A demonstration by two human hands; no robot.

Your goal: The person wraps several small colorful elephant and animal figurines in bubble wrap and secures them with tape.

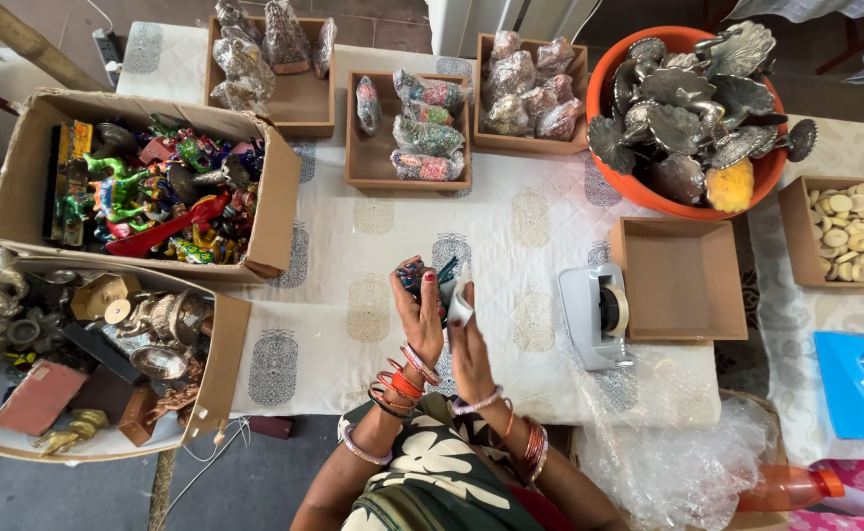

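At the centre of the frame, the left hand [420, 313] is gripping a small painted figurine [424, 278]; the right hand [468, 339] is pinching clear wrap [460, 305] against it. Keeping the wrap taut is probably helping.

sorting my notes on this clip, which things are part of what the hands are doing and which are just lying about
In hand:
- left hand and right hand, holding a small colourful figurine
- tape dispenser and empty cardboard tray close by

Lying about:
- orange tub of metal pieces
- box of painted toys
- box of brass figures
- blue device
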